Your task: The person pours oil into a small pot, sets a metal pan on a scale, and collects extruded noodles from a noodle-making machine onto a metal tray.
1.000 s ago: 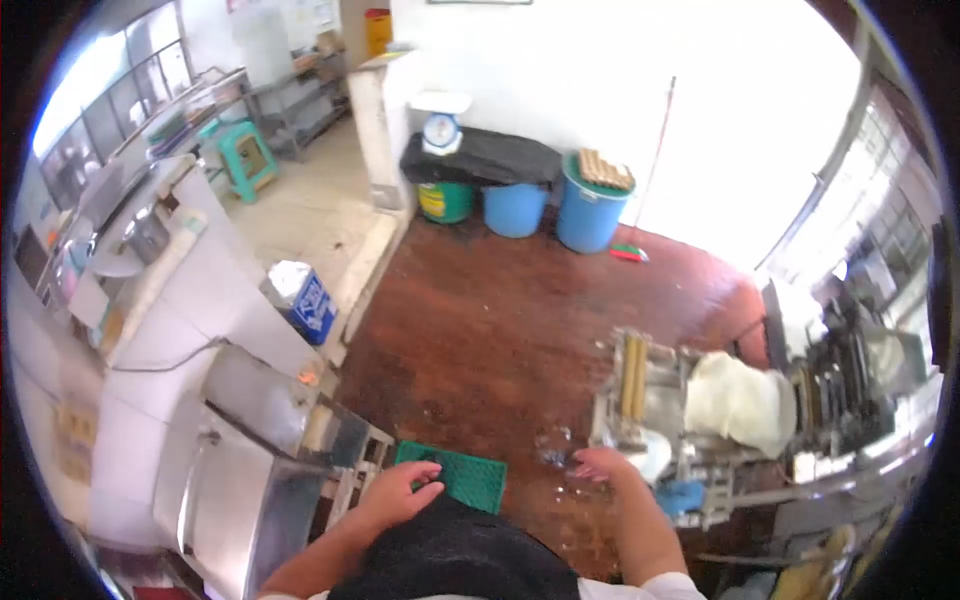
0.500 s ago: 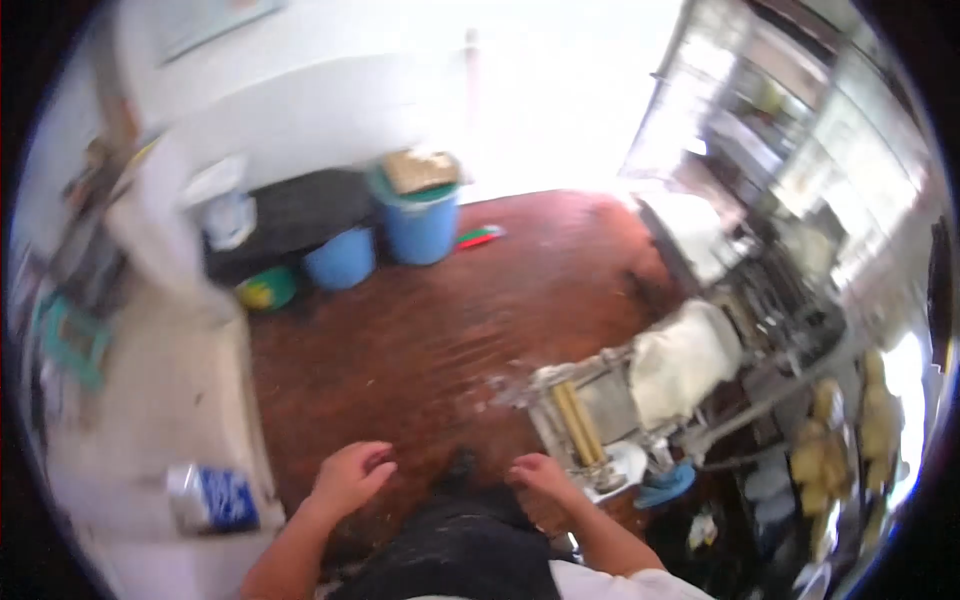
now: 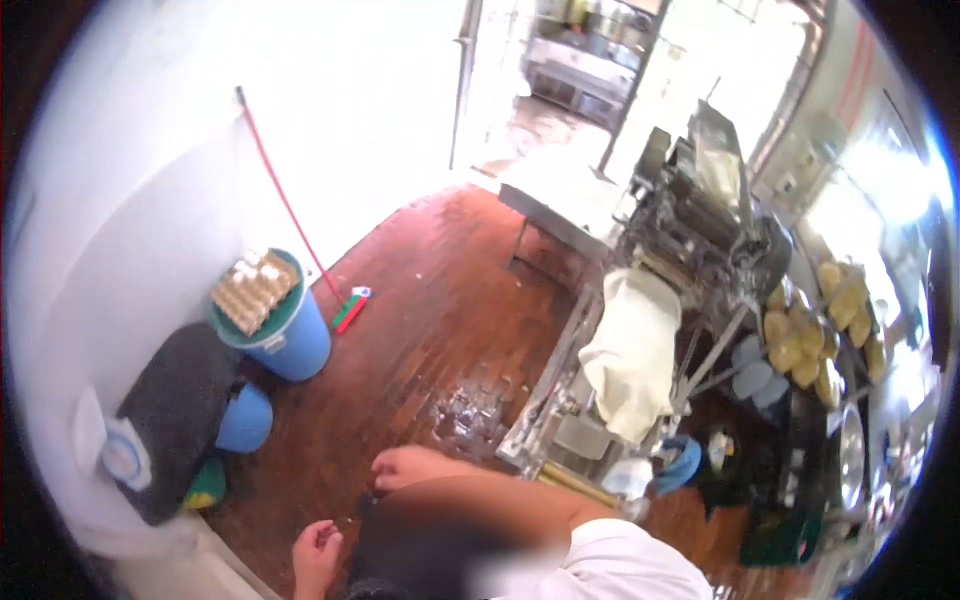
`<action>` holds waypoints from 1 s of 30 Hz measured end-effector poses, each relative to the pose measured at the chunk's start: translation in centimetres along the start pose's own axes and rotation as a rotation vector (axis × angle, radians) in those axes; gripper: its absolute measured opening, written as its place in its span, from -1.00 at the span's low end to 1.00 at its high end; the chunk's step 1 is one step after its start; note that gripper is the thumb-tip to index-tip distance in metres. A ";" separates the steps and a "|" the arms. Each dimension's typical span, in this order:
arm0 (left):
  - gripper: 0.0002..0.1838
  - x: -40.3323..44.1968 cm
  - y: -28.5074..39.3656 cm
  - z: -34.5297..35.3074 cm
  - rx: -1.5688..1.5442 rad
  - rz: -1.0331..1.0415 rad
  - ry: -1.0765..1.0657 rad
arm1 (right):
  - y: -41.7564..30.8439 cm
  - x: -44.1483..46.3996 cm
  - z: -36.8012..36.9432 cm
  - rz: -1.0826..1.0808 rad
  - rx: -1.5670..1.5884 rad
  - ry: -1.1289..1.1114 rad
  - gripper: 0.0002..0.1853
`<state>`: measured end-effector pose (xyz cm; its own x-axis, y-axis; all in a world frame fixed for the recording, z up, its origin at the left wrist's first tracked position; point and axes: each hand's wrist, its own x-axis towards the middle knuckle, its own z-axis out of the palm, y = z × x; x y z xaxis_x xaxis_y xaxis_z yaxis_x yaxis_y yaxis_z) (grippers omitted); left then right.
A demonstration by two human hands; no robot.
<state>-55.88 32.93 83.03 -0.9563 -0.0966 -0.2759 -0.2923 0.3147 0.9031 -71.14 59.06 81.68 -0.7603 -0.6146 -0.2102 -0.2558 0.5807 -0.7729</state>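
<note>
My left hand (image 3: 318, 550) hangs low at the bottom of the head view, fingers loosely curled and nothing seen in them. My right hand (image 3: 405, 468) reaches across in front of my dark-clothed body, its fingers loosely bent and holding nothing visible. Both are over the red-brown wooden floor (image 3: 400, 370), touching no object that I can make out. To the right of my right arm stands a long metal machine with rollers (image 3: 690, 200). A pale cream sheet (image 3: 630, 350), dough or cloth, lies over its bed. A yellowish roller (image 3: 575, 484) sits at its near end.
At left stands a blue bin (image 3: 300, 345) topped by an egg tray (image 3: 253, 290). Near it are a red-handled broom (image 3: 290, 210), a smaller blue bucket (image 3: 245, 420) and a black-covered surface (image 3: 185, 410). Yellowish bundles (image 3: 800, 340) are at right. A doorway (image 3: 560, 130) opens behind.
My view has swung right, bringing the doorway and the whole broom into sight. My right hand has come across to the left, and my left hand sits lower.
</note>
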 end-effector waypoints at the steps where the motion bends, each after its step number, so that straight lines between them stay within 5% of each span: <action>1: -0.69 2.3 -0.3 -1.0 0.062 0.011 -0.062 | 1.2 1.0 -0.2 0.024 0.011 0.102 -0.56; 5: -0.69 14.1 5.2 -1.2 0.322 0.178 -0.345 | 5.2 -0.5 -5.3 0.493 0.134 0.508 -0.54; 10: -0.69 28.5 12.4 1.3 0.353 0.385 -0.563 | 8.8 -6.5 -9.3 0.743 0.198 1.061 -0.63; 16: -0.69 38.1 22.1 11.4 0.407 0.516 -0.665 | 17.4 -15.4 -13.5 1.253 -0.095 1.738 -0.51; 18: -0.68 40.2 22.3 14.8 0.440 0.559 -0.711 | 23.1 -17.8 -12.0 1.507 -0.120 1.837 -0.39; 21: -0.66 40.7 23.8 18.9 0.387 0.420 -0.922 | 29.3 -18.8 -10.5 1.663 0.353 1.860 -0.39; 24: -0.63 42.8 26.0 21.7 0.650 0.698 -0.970 | 30.3 -18.6 -10.7 1.694 0.349 1.561 -0.44; 26: -0.62 45.6 25.3 23.3 0.599 0.603 -0.946 | 30.6 -18.0 -11.0 1.726 0.512 1.586 -0.46; 30: -0.61 52.0 27.8 27.8 0.625 0.580 -1.065 | 28.5 -15.3 -13.8 1.841 0.321 1.856 -0.43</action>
<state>-113.76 62.87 84.62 -0.3945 0.8733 -0.2859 0.4682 0.4588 0.7552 -75.07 92.36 71.14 0.4063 0.9083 -0.1000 0.7079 -0.3820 -0.5941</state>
